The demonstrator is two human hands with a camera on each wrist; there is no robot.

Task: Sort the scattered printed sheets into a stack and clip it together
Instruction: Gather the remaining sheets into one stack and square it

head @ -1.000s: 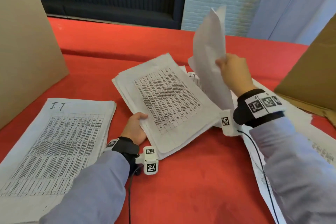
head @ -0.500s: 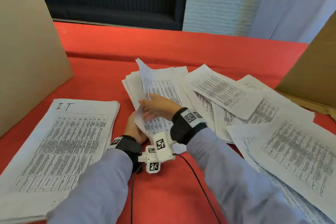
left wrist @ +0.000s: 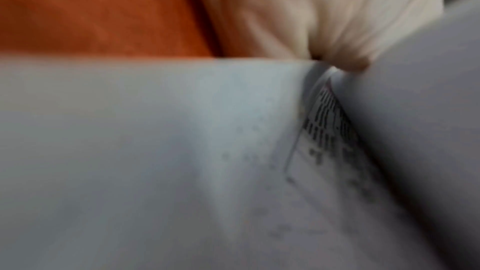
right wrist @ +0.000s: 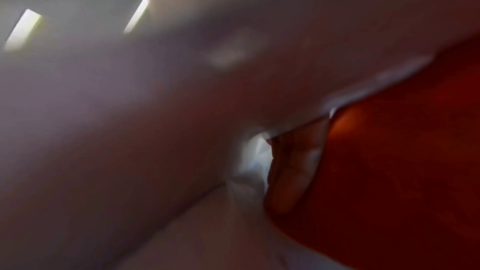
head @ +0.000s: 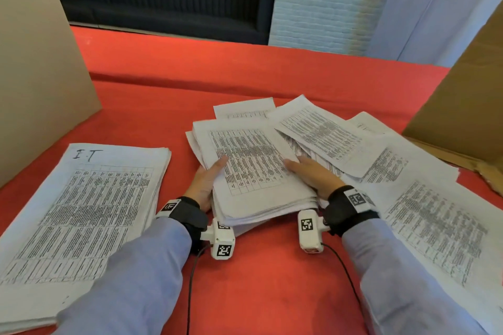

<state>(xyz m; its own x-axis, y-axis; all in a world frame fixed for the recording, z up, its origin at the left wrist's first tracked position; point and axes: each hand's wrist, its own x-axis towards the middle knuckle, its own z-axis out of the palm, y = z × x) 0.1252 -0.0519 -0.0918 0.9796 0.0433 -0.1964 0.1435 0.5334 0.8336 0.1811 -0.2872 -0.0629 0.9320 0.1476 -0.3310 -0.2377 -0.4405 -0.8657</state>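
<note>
A loose stack of printed sheets (head: 251, 168) lies in the middle of the red table (head: 266, 280). My left hand (head: 206, 182) grips its left edge, thumb on top. My right hand (head: 313, 175) holds the right edge, thumb on the top page; the other fingers are hidden under the paper. The left wrist view is blurred and shows the hand (left wrist: 324, 17) pinching paper (left wrist: 155, 151). In the right wrist view, also blurred, I see fingers (right wrist: 293, 171) beneath white paper (right wrist: 130, 110). More printed sheets (head: 408, 187) lie scattered to the right. No clip is in view.
A squared stack marked "I.T" (head: 89, 212) lies at the left. Cardboard boxes stand at the left (head: 40, 62) and at the right (head: 468, 106). Red cloth shows bare toward the far edge and between my forearms.
A second ago my right hand held a sheet up; it laid the sheet on the middle stack and moved to that stack's right edge. The left hand stayed on the left edge.
</note>
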